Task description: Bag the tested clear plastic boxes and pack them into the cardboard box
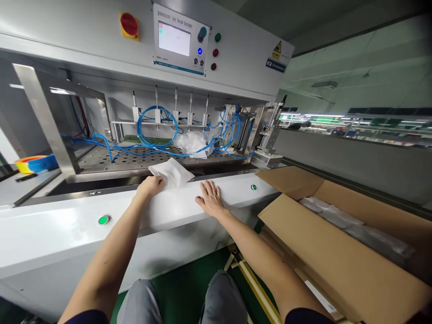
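My left hand [150, 186] is closed on the left edge of a thin white plastic bag [173, 173] at the machine's front edge. The bag lies partly over the metal edge and partly on the white front panel [182, 202]. To the right of it, my right hand [209, 198] rests flat on the same panel, fingers spread, holding nothing. Behind the bag, a clear crumpled plastic bag [194, 142] sits on the perforated metal plate [97, 159], among blue air hoses [157, 145].
An open cardboard box [337, 256] with plastic-wrapped items [357, 227] stands at the right. Green buttons [104, 219] are set in the panel. A control screen [174, 39] and a red knob [129, 25] are above. Tape rolls [37, 164] lie at the left.
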Tool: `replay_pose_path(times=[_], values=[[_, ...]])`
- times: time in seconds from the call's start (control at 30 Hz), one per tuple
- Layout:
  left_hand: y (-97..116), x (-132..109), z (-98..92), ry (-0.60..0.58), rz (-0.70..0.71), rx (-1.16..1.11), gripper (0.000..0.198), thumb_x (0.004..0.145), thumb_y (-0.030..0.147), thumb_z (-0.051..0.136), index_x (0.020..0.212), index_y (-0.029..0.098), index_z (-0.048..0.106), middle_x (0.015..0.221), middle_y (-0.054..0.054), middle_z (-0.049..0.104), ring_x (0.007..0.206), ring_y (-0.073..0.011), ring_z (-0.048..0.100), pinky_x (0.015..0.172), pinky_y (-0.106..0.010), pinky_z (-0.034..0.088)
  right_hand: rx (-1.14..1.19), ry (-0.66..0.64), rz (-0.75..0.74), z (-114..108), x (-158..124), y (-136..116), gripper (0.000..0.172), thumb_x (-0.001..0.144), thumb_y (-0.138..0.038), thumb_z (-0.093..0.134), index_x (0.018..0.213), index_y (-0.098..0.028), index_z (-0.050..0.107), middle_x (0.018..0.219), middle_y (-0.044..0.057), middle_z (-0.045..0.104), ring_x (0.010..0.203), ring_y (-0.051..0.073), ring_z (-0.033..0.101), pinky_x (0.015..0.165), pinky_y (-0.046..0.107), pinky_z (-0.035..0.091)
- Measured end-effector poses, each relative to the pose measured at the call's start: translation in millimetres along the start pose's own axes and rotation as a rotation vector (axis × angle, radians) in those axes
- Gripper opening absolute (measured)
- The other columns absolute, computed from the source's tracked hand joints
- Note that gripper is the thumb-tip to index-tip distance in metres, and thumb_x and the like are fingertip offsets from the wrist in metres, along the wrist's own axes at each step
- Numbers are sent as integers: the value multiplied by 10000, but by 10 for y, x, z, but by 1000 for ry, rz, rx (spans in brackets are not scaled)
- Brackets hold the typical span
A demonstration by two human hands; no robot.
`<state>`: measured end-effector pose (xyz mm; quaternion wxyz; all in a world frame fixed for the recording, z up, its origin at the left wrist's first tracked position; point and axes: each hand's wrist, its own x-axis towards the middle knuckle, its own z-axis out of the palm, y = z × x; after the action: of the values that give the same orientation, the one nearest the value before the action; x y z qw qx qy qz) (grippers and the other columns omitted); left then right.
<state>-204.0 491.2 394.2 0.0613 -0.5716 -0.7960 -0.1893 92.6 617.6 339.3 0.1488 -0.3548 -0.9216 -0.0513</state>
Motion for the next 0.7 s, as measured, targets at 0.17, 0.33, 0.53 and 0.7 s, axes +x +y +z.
replay_pose_path(times=[0.17, 0.33, 0.53, 0.7], values=[[-20, 11, 10, 4, 10, 28, 427, 942, 384, 374, 1030, 198, 748, 1064, -170, 770, 1048, -361, 725, 899, -391, 538, 11, 1, -17, 21, 7, 27, 849, 1057, -616, 409, 1727, -154, 165, 1760, 123, 0, 1637, 347, -25, 1305, 612, 53], [-24, 14, 11, 5, 0, 48, 424, 936, 397, 377, 1052, 223, 745, 1071, -144, 775, 1065, -356, 722, 918, -389, 542, 11, 25, -17, 77, 19, 47, 849, 1056, -619, 412, 1725, -152, 176, 1761, 123, -4, 1636, 347, -23, 1303, 611, 54], [-41, 6, -11, -14, 0, 87, 441, 929, 401, 355, 1063, 212, 731, 1090, -160, 769, 1092, -352, 716, 919, -379, 538, 26, 47, -34, 110, 15, 33, 863, 1050, -661, 396, 1724, -165, 187, 1763, 118, 9, 1634, 356, -14, 1297, 620, 67], [-15, -37, -63, -28, 8, 124, 465, 921, 424, 317, 1046, 205, 708, 1084, -174, 767, 1055, -374, 723, 898, -401, 541, 8, 72, -179, 24, -15, 254, 964, 977, -716, 547, 1709, -163, 252, 1759, 126, 96, 1628, 352, 50, 1300, 590, 98]])
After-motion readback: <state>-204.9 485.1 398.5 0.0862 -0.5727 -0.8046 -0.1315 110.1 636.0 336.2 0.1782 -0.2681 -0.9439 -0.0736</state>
